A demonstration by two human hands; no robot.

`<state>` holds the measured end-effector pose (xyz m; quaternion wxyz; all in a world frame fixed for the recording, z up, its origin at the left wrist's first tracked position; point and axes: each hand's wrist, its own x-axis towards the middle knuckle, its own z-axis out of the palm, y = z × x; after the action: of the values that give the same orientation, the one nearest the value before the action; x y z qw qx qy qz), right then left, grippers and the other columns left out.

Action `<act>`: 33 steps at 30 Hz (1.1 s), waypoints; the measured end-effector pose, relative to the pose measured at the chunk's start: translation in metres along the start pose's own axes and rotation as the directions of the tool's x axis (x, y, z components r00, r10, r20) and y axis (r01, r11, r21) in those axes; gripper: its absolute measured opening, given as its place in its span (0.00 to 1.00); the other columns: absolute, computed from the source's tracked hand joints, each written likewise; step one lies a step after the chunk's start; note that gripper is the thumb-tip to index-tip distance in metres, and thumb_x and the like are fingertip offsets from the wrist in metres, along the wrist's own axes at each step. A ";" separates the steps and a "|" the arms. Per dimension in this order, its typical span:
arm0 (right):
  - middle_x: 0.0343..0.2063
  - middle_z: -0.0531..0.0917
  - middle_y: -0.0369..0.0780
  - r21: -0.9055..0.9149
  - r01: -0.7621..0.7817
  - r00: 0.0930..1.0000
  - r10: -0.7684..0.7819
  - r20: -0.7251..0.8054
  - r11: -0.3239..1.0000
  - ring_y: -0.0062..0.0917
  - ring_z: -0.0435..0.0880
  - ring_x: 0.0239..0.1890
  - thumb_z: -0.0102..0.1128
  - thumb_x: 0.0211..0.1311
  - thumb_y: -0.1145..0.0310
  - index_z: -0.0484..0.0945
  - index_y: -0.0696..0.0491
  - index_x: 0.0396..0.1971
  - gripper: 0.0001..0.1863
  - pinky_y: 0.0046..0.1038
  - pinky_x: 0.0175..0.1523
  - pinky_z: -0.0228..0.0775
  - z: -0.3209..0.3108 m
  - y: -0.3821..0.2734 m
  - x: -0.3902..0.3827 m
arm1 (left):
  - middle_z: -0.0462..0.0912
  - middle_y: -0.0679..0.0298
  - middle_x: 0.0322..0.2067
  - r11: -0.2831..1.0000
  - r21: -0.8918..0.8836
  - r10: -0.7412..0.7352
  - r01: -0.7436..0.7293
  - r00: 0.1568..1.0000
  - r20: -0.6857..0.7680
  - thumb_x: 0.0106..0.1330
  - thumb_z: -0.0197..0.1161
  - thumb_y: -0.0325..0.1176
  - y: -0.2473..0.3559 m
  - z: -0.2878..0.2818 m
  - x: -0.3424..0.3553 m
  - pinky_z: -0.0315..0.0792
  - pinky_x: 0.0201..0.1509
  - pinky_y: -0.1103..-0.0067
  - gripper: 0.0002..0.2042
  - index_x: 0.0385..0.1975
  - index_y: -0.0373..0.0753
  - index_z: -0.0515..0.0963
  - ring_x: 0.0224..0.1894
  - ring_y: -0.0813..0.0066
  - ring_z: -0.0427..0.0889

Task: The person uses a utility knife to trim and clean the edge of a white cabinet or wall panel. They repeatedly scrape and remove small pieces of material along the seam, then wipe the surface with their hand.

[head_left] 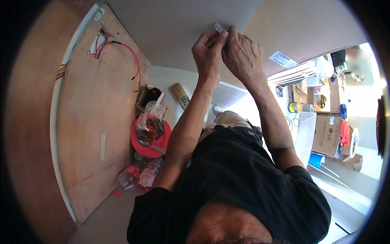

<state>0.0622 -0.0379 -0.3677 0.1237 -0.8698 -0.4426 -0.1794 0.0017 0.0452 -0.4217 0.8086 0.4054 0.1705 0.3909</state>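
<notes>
beside you stands the big plywood panel [91, 122] with red wires [122, 49] coming from a cut-out near its top, and at its foot sit a red bowl [150, 142] with a clear bag [149, 120] in it and a plastic bottle [148, 173]. your left hand [209, 51] and right hand [243, 55] are raised together against the pale wall, fingertips of both pinching a small white piece [218, 27] at its surface.
</notes>
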 end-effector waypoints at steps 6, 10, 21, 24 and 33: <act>0.28 0.91 0.48 -0.076 0.026 0.996 -0.019 0.092 0.997 0.45 0.95 0.37 0.67 0.74 0.58 0.78 0.56 0.44 0.16 0.46 0.36 0.83 -0.009 0.003 0.006 | 0.90 0.65 0.43 0.989 -0.074 -0.126 0.128 0.991 0.035 0.76 0.77 0.36 0.002 -0.002 0.001 0.77 0.48 0.78 0.14 0.52 0.33 0.87 0.43 0.79 0.85; 0.27 0.91 0.51 -0.071 0.022 0.990 -0.012 0.139 0.997 0.49 0.94 0.33 0.66 0.75 0.60 0.77 0.57 0.44 0.15 0.50 0.34 0.80 -0.014 0.006 0.008 | 0.91 0.64 0.40 0.989 -0.094 -0.110 0.114 0.993 0.044 0.77 0.76 0.37 0.000 0.001 0.002 0.77 0.45 0.78 0.13 0.50 0.34 0.86 0.41 0.79 0.86; 0.22 0.90 0.48 -0.161 0.081 0.961 -0.034 0.273 0.984 0.41 0.95 0.27 0.67 0.79 0.57 0.82 0.59 0.44 0.17 0.43 0.35 0.84 -0.030 0.006 0.020 | 0.91 0.62 0.36 0.977 -0.101 -0.185 0.188 0.982 0.035 0.76 0.75 0.39 0.005 0.006 0.008 0.79 0.44 0.71 0.12 0.42 0.35 0.87 0.37 0.74 0.88; 0.24 0.91 0.49 -0.147 0.144 0.954 -0.098 0.283 0.979 0.40 0.95 0.27 0.68 0.79 0.59 0.83 0.60 0.45 0.17 0.41 0.36 0.85 -0.038 0.006 0.024 | 0.91 0.62 0.35 0.967 -0.140 -0.207 0.213 0.977 0.055 0.76 0.75 0.38 0.011 0.008 0.010 0.79 0.44 0.72 0.11 0.40 0.35 0.88 0.35 0.74 0.86; 0.26 0.92 0.51 -0.282 0.221 0.960 -0.159 0.229 0.934 0.39 0.96 0.27 0.68 0.79 0.59 0.83 0.62 0.47 0.18 0.38 0.37 0.87 -0.034 0.000 0.019 | 0.92 0.59 0.36 0.938 -0.164 -0.290 0.306 0.950 0.114 0.77 0.73 0.33 0.020 0.001 0.020 0.81 0.45 0.71 0.09 0.41 0.33 0.89 0.35 0.73 0.87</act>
<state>0.0657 -0.0365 -0.3289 -0.0757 -0.8450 -0.5022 -0.1673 0.0055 0.0673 -0.4044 0.8985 0.3169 0.1582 0.2593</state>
